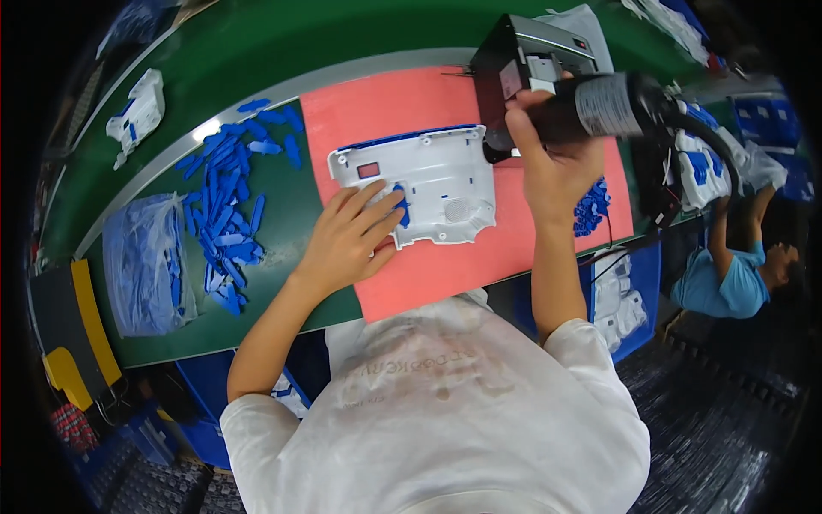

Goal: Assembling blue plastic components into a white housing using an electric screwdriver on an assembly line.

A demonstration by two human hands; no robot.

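Note:
A white plastic housing (445,184) with a blue edge lies inner side up on the pink mat. My left hand (351,231) holds it at its left end, fingers spread over the inside and the thumb by the near edge. Under those fingertips, a blue plastic strip (402,206) sits in the housing. My right hand (556,158) is closed round a black electric screwdriver (561,111) with a white label and a cable. The tool is tilted, its front end near the housing's right edge. Its tip is hard to make out.
Loose blue strips (227,197) are heaped on the green table, beside a clear bag (145,265). A black machine (505,73) stands behind the screwdriver. Small blue parts (591,208) lie right of my forearm. Another white housing (139,111) is far left. A co-worker (728,274) is at right.

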